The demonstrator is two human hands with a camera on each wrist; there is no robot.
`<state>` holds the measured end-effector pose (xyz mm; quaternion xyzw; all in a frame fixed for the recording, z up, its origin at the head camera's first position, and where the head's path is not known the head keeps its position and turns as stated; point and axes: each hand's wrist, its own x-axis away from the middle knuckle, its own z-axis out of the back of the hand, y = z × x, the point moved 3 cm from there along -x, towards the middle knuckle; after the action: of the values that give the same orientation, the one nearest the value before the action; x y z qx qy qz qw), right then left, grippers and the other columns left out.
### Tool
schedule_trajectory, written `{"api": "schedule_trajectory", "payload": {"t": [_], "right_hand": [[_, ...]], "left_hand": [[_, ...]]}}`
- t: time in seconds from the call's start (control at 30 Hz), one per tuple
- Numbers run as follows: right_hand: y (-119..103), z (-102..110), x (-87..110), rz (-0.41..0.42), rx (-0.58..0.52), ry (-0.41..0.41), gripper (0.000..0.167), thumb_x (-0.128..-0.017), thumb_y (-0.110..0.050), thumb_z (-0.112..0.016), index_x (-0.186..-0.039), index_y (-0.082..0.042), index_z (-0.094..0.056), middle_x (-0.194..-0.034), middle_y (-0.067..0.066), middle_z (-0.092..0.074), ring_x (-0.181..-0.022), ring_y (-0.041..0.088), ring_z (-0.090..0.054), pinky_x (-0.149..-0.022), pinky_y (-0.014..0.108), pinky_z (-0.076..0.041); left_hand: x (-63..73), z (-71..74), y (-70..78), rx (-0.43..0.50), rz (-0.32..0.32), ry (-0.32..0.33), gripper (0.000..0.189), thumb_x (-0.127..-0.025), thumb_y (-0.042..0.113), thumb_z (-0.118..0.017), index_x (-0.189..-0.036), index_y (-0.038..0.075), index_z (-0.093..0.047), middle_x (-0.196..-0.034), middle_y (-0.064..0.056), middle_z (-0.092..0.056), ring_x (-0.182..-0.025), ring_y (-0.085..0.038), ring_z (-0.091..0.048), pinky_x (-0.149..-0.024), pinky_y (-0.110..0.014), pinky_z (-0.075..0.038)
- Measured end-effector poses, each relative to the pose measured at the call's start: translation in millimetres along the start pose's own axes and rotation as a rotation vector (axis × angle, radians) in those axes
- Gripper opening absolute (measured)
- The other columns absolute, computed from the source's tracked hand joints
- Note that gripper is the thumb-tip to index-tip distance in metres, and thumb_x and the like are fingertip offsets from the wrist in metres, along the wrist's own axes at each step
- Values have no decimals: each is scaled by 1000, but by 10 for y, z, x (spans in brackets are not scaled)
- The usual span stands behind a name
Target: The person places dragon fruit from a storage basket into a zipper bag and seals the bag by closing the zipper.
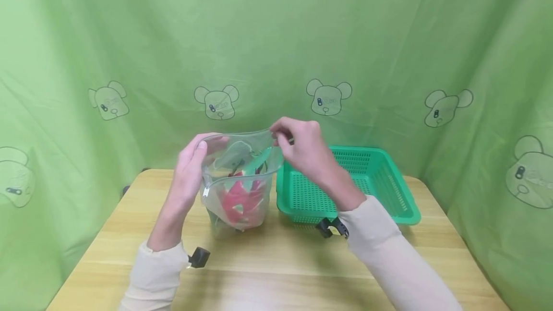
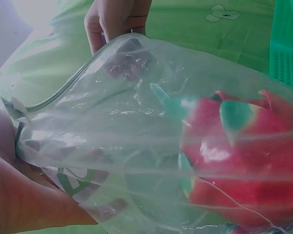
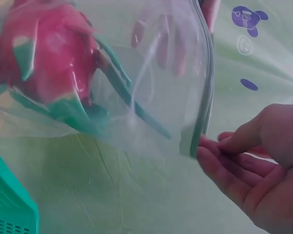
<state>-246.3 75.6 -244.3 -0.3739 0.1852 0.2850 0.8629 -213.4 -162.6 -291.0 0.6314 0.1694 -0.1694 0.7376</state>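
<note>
A clear zip bag (image 1: 211, 212) stands on the table with its mouth spread wide, a white slider at the front left of its rim. Inside lies a pinkish-red dragon fruit (image 1: 242, 200) with green-tipped scales, seen close up through the film in both wrist views. My left hand (image 1: 187, 172) grips the bag's left edge, thumb near the rim and fingers partly seen through the plastic. At the opposite corner of the mouth, my right hand (image 1: 308, 150) pinches the rim between thumb and fingers, as the right wrist view also shows.
A green plastic basket (image 1: 408, 200) with slotted walls sits right of the bag, partly under my right forearm. Both rest on a light wooden table (image 1: 259, 272). Green curtain (image 1: 276, 37) printed with bear faces surrounds the table at the back and sides.
</note>
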Motion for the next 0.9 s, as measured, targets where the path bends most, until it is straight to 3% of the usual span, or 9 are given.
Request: {"api": "schedule_trajectory", "payload": {"t": [0.17,0.37,0.47,0.7,0.9], "right_hand": [[42,57,-30,17,44,74,17,-97,1,-63,-111,-2,-73,-99,8,-72,-86,17,-68,-71,24,-60],[130,-32,-132,-106,76,-47,31,-101,-19,-67,-131,-13,-66,-105,5,-68,-89,19,-68,-72,32,-60],[170,-107,-178,-145,49,-100,34,-101,-21,-67,-135,-15,-64,-102,5,-69,-85,20,-69,-68,32,-60],[201,-161,-238,-188,1,-113,21,-102,-11,-64,-122,-9,-70,-98,10,-74,-75,17,-70,-58,27,-59],[214,-156,-280,-237,-88,-49,17,-100,-8,-61,-113,-6,-72,-88,8,-71,-64,17,-70,-54,29,-59]], "left_hand": [[1,-17,8,4,1,-9,39,-112,17,-32,-134,0,-59,-133,-16,-65,-125,-27,-59,-114,-48,-41],[-1,-21,1,4,2,-17,38,-112,18,-32,-134,1,-58,-133,-15,-66,-125,-26,-60,-112,-48,-43],[6,-17,-2,-2,2,-27,38,-112,17,-33,-135,1,-58,-133,-14,-66,-124,-25,-61,-112,-48,-43],[42,-1,-1,-33,2,-44,37,-112,16,-33,-136,4,-58,-133,-10,-66,-125,-23,-60,-113,-44,-42],[100,26,-1,-70,23,-73,37,-108,8,-35,-139,6,-56,-138,-8,-64,-130,-21,-56,-117,-46,-37]]}}
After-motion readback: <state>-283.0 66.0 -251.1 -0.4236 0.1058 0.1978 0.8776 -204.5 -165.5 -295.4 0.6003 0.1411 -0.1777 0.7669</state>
